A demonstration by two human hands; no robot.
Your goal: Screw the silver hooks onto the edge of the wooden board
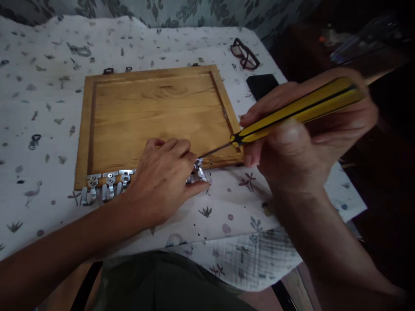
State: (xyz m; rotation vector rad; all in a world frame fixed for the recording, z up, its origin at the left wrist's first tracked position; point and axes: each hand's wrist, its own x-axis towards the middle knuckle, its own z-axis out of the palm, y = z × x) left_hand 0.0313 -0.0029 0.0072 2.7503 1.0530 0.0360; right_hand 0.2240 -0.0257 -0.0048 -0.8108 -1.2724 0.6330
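A wooden framed board (pixel 155 116) lies on the patterned cloth. Along its near edge, at the left, are several metal hooks (pixel 110 179) with screws in them. My left hand (pixel 165 177) rests over the near edge, its thumb and fingers closed around another metal hook (pixel 200 166) near the right corner. In my right hand (pixel 298 134) is a screwdriver with a yellow and black handle (pixel 298 110), slanting down to the left. Its thin shaft reaches that hook; the exact contact of the tip is too small to tell.
Glasses (pixel 245 55) and a dark flat object (pixel 262 85) lie beyond the board's right side. Small dark pieces (pixel 108 71) sit by its far edge. The cloth (pixel 39 129) hangs over the table's front, above my lap.
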